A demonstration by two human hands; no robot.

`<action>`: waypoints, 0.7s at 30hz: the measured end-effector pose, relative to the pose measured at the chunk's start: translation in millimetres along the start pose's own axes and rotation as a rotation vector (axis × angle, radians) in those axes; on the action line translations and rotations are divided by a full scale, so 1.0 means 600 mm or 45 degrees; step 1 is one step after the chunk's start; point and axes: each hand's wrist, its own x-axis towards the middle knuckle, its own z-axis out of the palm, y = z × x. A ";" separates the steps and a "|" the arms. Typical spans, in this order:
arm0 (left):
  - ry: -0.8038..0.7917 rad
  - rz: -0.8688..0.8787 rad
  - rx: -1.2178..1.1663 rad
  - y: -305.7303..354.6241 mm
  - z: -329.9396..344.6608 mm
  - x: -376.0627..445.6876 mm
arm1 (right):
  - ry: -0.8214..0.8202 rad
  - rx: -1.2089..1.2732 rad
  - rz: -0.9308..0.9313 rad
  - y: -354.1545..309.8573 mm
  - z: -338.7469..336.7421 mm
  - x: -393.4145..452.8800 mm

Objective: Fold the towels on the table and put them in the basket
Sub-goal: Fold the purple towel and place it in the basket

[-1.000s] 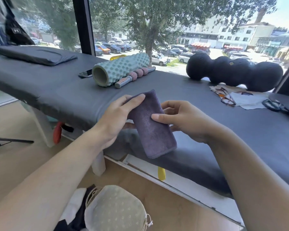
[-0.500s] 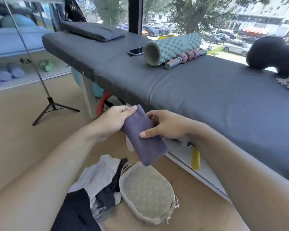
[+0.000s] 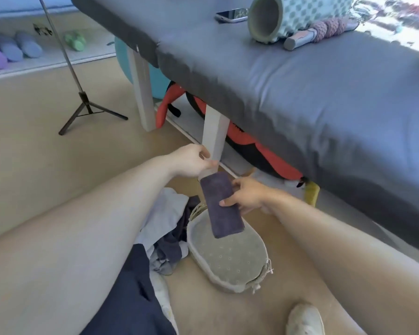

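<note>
Head view: folded purple towel (image 3: 221, 204), tilted above the grey basket (image 3: 230, 262) on the floor, pinched at its side by right hand (image 3: 248, 195); left hand (image 3: 191, 160) just beside its top end, fingers loosely curled, contact unclear.

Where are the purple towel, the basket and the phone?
purple towel (image 3: 221, 204): head view, middle of its folded face.
basket (image 3: 230, 259): head view, bare dotted inside.
phone (image 3: 231, 15): head view, its screen, on the table.

Beige floor (image 3: 34, 146) — grey padded table (image 3: 324, 97) on white legs (image 3: 142, 93); tripod stand (image 3: 82, 110) left.
</note>
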 end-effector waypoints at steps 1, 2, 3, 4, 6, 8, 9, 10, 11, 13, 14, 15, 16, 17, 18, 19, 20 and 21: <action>-0.039 -0.016 0.023 -0.005 0.003 0.005 | 0.014 0.041 0.059 0.018 0.012 0.017; -0.083 -0.037 0.040 -0.009 0.008 0.010 | 0.030 0.098 0.124 0.039 0.027 0.035; -0.125 -0.048 0.052 -0.013 0.011 0.012 | 0.043 0.172 0.189 0.062 0.042 0.057; -0.170 -0.055 0.055 -0.014 0.014 0.014 | 0.064 0.262 0.261 0.088 0.059 0.080; -0.238 -0.066 0.036 -0.018 0.016 0.014 | 0.118 0.429 0.395 0.129 0.096 0.110; -0.277 -0.072 0.059 -0.021 0.016 0.016 | 0.192 0.642 0.508 0.163 0.134 0.133; -0.291 -0.078 0.087 -0.024 0.017 0.018 | 0.220 0.755 0.549 0.174 0.152 0.141; -0.307 -0.093 0.112 -0.027 0.018 0.020 | 0.247 0.866 0.582 0.186 0.170 0.152; -0.325 -0.117 0.133 -0.032 0.020 0.023 | 0.269 0.944 0.605 0.194 0.186 0.160; -0.362 -0.158 0.178 -0.038 0.025 0.029 | 0.360 1.046 0.655 0.210 0.212 0.182; -0.372 -0.165 0.196 -0.041 0.029 0.033 | 0.420 1.064 0.681 0.222 0.221 0.194; -0.378 -0.164 0.211 -0.043 0.033 0.037 | 0.467 1.071 0.699 0.231 0.227 0.202; -0.383 -0.159 0.223 -0.045 0.037 0.041 | 0.494 1.097 0.704 0.237 0.231 0.212; -0.389 -0.156 0.229 -0.046 0.041 0.044 | 0.501 1.137 0.698 0.245 0.235 0.223; -0.397 -0.154 0.231 -0.046 0.045 0.048 | 0.487 1.213 0.692 0.251 0.238 0.233; -0.403 -0.153 0.231 -0.047 0.048 0.051 | 0.478 1.275 0.690 0.255 0.239 0.243; -0.408 -0.153 0.230 -0.047 0.051 0.054 | 0.483 1.302 0.696 0.260 0.241 0.252; -0.410 -0.154 0.231 -0.047 0.052 0.056 | 0.487 1.298 0.708 0.265 0.244 0.260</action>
